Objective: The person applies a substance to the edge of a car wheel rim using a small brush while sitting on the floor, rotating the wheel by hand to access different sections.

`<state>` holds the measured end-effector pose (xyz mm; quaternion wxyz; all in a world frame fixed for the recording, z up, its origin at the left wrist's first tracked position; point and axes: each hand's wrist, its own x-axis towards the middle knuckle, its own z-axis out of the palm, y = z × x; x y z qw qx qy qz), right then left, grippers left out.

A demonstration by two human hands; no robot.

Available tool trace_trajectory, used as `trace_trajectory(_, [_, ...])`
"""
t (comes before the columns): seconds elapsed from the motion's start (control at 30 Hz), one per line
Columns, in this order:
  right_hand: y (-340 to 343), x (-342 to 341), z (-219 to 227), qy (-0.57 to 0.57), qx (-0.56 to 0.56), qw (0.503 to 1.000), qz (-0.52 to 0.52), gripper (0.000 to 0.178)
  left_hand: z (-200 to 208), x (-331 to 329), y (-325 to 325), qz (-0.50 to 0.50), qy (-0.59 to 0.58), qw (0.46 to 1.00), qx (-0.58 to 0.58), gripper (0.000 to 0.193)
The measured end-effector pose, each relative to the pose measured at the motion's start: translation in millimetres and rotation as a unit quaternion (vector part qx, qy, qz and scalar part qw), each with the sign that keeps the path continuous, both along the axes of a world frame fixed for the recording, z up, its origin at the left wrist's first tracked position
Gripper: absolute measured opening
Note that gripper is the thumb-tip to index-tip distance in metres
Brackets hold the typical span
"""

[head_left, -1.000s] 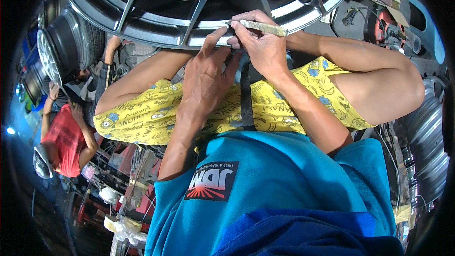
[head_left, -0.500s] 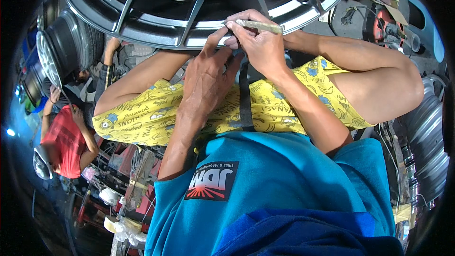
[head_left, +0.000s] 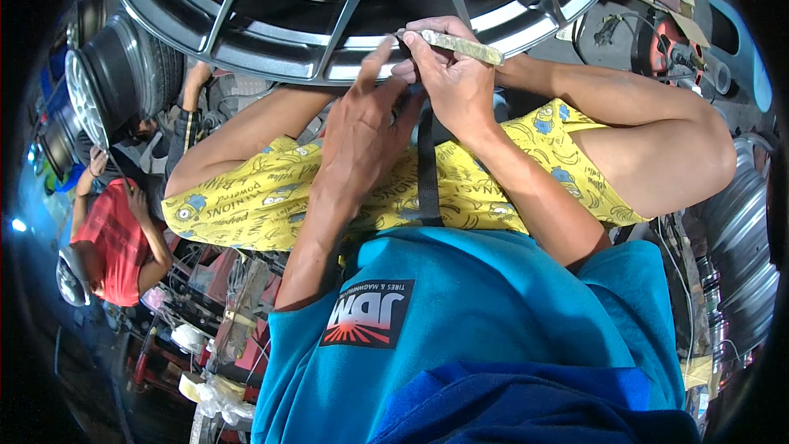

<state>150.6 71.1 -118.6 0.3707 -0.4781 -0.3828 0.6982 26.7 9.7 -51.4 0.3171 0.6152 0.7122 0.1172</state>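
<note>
A large grey alloy wheel [head_left: 316, 70] with thin spokes lies before me, its near rim over my lap. My right hand [head_left: 456, 74] is closed on a slim tool with a pale, tape-like wrapped handle [head_left: 468, 47]. The tool's tip points left, at the rim's lip beside a spoke; its exact shape is too small to tell. Close by on the left, my left hand [head_left: 366, 127] holds nothing visible. Its index finger stretches up to the rim near the tool's tip, and its other fingers are apart, partly in shadow.
At left, a co-worker in a red shirt [head_left: 111, 238] holds another silver wheel [head_left: 86, 99]. A red and black power tool [head_left: 670, 49] with cables lies at far right. Behind it stands a light blue curved object [head_left: 744, 49]. Stacked silver wheels [head_left: 740, 214] stand at right.
The tool's wrapped handle has shifted slightly to the right and down in my right hand's grip. My left index finger stays close to the tip. The wheel looks almost unmoved.
</note>
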Motion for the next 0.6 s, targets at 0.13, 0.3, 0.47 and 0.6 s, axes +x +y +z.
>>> trace_trajectory(0.13, [-0.6, 0.9, -5.1, 0.032, -0.047, 0.998, 0.016, 0.015, 3.0, -2.5, -0.3, 0.084, 0.039, 0.995, -0.021, 0.018])
trace_trajectory(0.3, [3.9, 2.8, 0.9, -0.010, -0.050, 0.997, 0.055, 0.016, 9.1, -3.2, -0.4, 0.040, 0.001, 0.999, -0.021, 0.017])
trace_trajectory(0.47, [4.5, 1.9, 0.8, -0.011, -0.036, 0.998, 0.053, 0.015, 10.2, -0.5, 0.1, 0.031, 0.000, 0.999, -0.022, 0.016])
trace_trajectory(0.6, [5.0, 2.2, 1.3, -0.026, -0.027, 0.997, 0.061, 0.013, 10.7, -1.6, -0.2, 0.023, 0.002, 0.999, -0.030, 0.016])
